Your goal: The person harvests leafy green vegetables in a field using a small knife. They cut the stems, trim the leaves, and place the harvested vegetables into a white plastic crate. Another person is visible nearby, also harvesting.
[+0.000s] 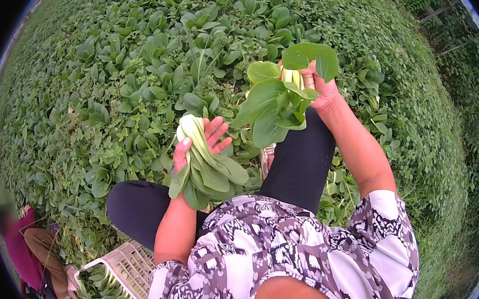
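Observation:
A bunch of pale-stemmed leafy greens, like bok choy (199,153), lies across the palm of my left hand (183,150). Its white-green stem end points away from me and the leaves hang toward my lap; my thumb rests over the stems and my other fingers are spread. Raised further out to the right, my right hand (321,86) grips another leafy green plant (272,112). Broad leaves spread over its pale stems and hide part of my fingers. The two plants are apart.
Growing greens and weeds (152,80) cover the ground ahead. At the lower left, a plastic crate (132,265) holds harvested greens (107,293). Beyond it sits a person in a purple top (20,254). My knees are bent on both sides. A fence (439,12) runs along the far right.

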`<action>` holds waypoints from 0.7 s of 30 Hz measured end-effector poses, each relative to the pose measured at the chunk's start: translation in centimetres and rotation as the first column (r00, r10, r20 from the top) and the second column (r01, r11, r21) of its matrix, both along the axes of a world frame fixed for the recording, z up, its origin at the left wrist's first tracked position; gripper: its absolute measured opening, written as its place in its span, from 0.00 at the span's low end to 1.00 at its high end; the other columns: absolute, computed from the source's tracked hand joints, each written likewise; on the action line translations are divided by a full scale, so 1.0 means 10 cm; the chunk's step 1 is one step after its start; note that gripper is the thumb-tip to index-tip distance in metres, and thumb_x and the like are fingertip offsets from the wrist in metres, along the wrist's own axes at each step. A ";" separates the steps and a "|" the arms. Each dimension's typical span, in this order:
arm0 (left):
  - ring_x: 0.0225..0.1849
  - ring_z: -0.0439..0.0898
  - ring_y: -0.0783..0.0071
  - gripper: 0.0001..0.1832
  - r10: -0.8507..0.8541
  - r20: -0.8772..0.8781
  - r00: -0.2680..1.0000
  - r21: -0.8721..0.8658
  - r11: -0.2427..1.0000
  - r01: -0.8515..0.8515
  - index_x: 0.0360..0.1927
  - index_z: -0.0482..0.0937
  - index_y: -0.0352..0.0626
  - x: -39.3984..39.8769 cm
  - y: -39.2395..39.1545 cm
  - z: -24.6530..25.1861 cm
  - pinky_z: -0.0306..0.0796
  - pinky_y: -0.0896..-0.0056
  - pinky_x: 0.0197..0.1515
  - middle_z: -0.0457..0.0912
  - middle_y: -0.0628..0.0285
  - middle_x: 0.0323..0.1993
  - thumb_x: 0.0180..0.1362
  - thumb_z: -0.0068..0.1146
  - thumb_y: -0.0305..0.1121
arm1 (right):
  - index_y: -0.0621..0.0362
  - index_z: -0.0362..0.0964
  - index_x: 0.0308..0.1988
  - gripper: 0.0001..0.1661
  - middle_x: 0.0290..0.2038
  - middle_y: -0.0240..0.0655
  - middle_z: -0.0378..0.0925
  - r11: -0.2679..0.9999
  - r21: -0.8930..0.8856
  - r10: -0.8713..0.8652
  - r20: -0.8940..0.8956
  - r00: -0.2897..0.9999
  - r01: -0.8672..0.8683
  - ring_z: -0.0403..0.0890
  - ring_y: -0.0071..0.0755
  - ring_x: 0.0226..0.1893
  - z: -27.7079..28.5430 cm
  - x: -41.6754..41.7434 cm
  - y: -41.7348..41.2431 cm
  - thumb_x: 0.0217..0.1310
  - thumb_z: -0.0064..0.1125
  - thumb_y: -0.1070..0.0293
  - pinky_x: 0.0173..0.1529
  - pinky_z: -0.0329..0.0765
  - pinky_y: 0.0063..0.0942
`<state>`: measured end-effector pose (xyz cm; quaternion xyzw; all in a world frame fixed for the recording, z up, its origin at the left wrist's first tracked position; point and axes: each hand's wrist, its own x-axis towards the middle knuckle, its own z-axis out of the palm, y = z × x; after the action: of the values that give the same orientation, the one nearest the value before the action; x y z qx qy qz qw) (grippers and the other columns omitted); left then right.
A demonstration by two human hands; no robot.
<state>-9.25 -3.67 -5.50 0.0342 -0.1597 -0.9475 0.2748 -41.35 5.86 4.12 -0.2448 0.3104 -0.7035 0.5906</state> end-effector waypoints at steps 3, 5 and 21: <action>0.68 0.68 0.49 0.33 0.028 -0.086 0.996 0.018 0.999 -0.026 0.65 0.69 0.38 0.18 -0.01 0.09 0.62 0.42 0.70 0.70 0.45 0.66 0.60 0.54 0.48 | 0.65 0.68 0.55 0.26 0.45 0.57 0.79 0.949 -0.136 0.292 0.031 0.956 -0.285 0.84 0.47 0.42 0.18 0.50 -0.19 0.57 0.55 0.68 0.48 0.84 0.39; 0.68 0.68 0.47 0.34 -0.015 -0.131 0.991 -0.017 1.000 0.013 0.65 0.68 0.38 0.30 0.00 0.16 0.62 0.41 0.70 0.69 0.44 0.66 0.59 0.55 0.49 | 0.68 0.67 0.56 0.30 0.46 0.56 0.79 0.951 -0.085 0.297 -0.009 0.955 -0.296 0.85 0.45 0.42 0.21 0.83 -0.26 0.54 0.55 0.66 0.49 0.84 0.38; 0.48 0.84 0.60 0.39 -0.182 0.043 0.982 0.049 0.982 0.180 0.68 0.62 0.34 0.32 0.33 0.17 0.81 0.64 0.52 0.77 0.41 0.54 0.57 0.58 0.44 | 0.62 0.77 0.51 0.24 0.49 0.32 0.78 0.850 0.320 0.488 -0.777 0.398 -0.418 0.76 0.24 0.50 0.31 1.24 -0.19 0.50 0.57 0.80 0.57 0.72 0.24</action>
<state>-6.07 -0.39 -3.78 0.0481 -0.1473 -0.9709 0.1826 -28.94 4.00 7.25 -0.6025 0.5002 -0.2994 0.5452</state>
